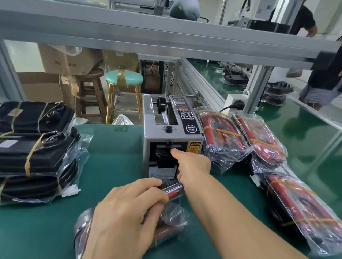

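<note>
mat: green | dispenser: grey | left packs: black | right packs: red

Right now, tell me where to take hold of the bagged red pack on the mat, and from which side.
Probably across its narrow middle, from above. The bagged red pack lies flat on the green mat, long axis toward the tape dispenser; the left hand holds it there, and the loose plastic at its ends would likely slip.

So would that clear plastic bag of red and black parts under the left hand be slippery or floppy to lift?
Probably slippery: the clear plastic bag looks glossy under the left hand. Its loose crinkled end would likely flop; the contents seem stiffer.
</note>
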`<state>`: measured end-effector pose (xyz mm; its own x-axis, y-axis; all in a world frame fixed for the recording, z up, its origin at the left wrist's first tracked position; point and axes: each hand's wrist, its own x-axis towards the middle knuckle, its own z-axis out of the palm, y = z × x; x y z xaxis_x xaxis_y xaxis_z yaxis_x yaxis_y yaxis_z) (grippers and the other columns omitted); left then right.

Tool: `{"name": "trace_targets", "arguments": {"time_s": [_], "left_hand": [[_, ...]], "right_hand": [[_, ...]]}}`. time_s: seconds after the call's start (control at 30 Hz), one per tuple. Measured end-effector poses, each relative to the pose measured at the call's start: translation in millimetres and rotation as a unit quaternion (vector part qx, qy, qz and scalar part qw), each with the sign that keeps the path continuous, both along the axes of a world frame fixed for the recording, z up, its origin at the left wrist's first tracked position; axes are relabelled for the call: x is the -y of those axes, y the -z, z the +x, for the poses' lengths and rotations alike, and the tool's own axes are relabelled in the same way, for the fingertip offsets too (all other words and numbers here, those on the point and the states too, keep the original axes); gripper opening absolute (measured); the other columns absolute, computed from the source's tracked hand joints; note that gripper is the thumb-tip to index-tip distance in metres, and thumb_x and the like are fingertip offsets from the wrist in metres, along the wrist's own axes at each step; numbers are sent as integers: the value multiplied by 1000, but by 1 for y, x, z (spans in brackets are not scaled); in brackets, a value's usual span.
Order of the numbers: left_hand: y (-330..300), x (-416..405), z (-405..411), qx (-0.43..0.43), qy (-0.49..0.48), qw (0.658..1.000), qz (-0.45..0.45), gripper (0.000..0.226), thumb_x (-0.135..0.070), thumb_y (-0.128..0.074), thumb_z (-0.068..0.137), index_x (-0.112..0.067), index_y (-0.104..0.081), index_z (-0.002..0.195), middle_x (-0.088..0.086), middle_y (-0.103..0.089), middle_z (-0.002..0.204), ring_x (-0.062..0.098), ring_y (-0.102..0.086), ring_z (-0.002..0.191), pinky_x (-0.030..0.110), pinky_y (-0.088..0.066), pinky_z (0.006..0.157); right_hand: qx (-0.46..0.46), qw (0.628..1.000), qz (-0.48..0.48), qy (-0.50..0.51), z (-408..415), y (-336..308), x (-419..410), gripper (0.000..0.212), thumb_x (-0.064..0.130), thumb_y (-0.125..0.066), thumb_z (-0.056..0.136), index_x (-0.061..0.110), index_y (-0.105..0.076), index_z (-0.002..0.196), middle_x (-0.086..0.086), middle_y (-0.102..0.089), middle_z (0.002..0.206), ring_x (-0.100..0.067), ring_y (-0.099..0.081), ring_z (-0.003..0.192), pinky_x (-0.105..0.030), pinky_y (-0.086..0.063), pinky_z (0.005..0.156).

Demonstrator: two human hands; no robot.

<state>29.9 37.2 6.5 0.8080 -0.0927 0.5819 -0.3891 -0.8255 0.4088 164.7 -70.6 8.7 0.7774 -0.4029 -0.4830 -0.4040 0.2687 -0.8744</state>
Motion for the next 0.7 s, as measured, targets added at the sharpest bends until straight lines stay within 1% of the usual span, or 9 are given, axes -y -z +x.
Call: {"name": "trace_targets", "arguments": {"time_s": [0.1,0.17,0.2,0.27,0.33,0.43,0.5,0.57,0.7], "left_hand": [[1,-5,1,26,-8,1000,-9,28,-4,-85,65,-28,-72,74,-15,-71,98,9,-47,87,16,-34,70],[0,-8,1,39,-12,999,-17,18,-11,-76,71,-28,-71,75,-15,-71,98,7,-47,86,14,-32,71],[-1,-9,1,37,-12,999,-20,14,-15,-71,71,-28,-70,76,-17,-70,96,7,-47,84,13,-32,69],[-2,-9,0,13,-18,999,-28,14,-19,-71,71,-28,-67,81,-19,-68,86,7,-46,78,13,-31,62],[-2,-4,-1,-19,-35,999,-35,25,-19,-81,68,-28,-62,82,-19,-63,71,8,-40,70,9,-26,56],[-1,6,-1,-34,-46,998,-14,37,-18,-89,55,-26,-59,76,-16,-59,63,5,-30,63,4,-23,60],[-2,9,0,-44,-60,997,-16,37,-18,-89,56,-25,-57,73,-15,-58,63,8,-36,57,6,-22,58],[-1,9,1,-58,-70,996,-24,34,-18,-87,60,-24,-57,75,-14,-59,67,14,-43,54,7,-23,58],[-2,11,-1,-65,-79,994,-27,33,-18,-85,62,-23,-58,80,-13,-61,74,19,-50,55,11,-24,55]], "right_hand": [[16,992,124,17,2,-1,-2,26,12,-68,82,5,-51,100,-12,-49,81,-23,-49,72,-26,-36,63],[33,975,219,17,2,-4,-4,16,12,-55,90,5,-42,98,-12,-48,86,-25,-52,87,-28,-36,69],[27,969,244,22,3,-4,-4,16,10,-55,91,4,-40,90,-11,-49,84,-24,-51,79,-24,-39,63],[-2,990,142,-6,1,-4,-5,27,4,-62,86,7,-37,77,-6,-42,69,-16,-37,55,-14,-33,35],[-10,991,112,-74,-4,-7,1,23,7,-66,84,12,-44,77,0,-37,58,-10,-27,47,-13,-22,29],[32,980,141,-137,-25,-18,22,19,20,-68,84,20,-54,71,8,-46,54,-4,-36,49,-17,-26,48],[58,978,98,-177,-45,-25,37,11,30,-71,79,24,-62,81,11,-64,76,-4,-53,71,-23,-34,62],[77,975,36,-207,-63,-28,44,16,34,-73,72,23,-70,84,11,-70,97,-4,-58,92,-28,-36,74],[123,951,-27,-282,-84,-22,47,8,27,-71,73,23,-78,69,16,-73,80,4,-62,85,-27,-36,78]]}}
